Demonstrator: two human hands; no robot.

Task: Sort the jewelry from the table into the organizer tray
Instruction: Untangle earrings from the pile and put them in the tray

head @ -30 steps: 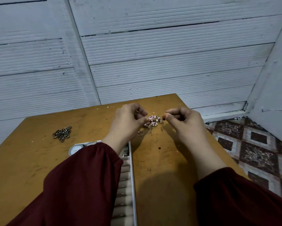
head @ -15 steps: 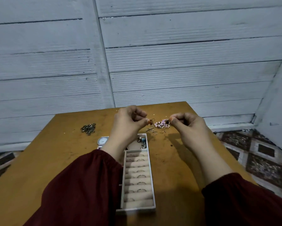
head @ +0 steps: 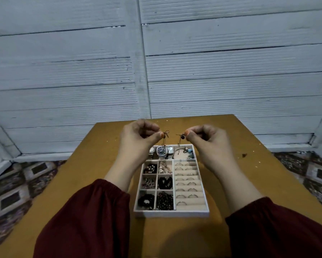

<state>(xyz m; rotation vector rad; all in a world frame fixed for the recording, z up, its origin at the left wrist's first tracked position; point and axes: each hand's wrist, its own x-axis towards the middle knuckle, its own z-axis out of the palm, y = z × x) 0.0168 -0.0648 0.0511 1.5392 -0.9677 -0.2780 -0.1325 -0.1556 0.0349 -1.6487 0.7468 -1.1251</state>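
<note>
- By my judgement you are nearing the end. The organizer tray (head: 171,214) is sitting mid-table (head: 93,164), and nearly every section is already carrying something.
- Watches (head: 162,150) are filling the far-left section, rings (head: 187,183) are lining the roll slots on the right, and beaded pieces are lying in the six small squares.
- As far as the view is showing, what is remaining is the pair you are holding. A dark speck (head: 244,155) is also lying on the table to your right, too small to identify.
- Your left hand (head: 137,140) is pinching the left earring (head: 165,135) between thumb and forefinger, with the other fingers curling in. The earring is dangling above the watches.
- Your right hand (head: 206,140) is pinching the right earring (head: 180,137) the same way. It is dangling above the far-right compartment (head: 182,155), where a hoop and a blue piece are lying.
- The two earrings are hanging near each other without touching, and both are hanging clear of the tray.
- Both are looking likely to belong in that far-right compartment.
</note>
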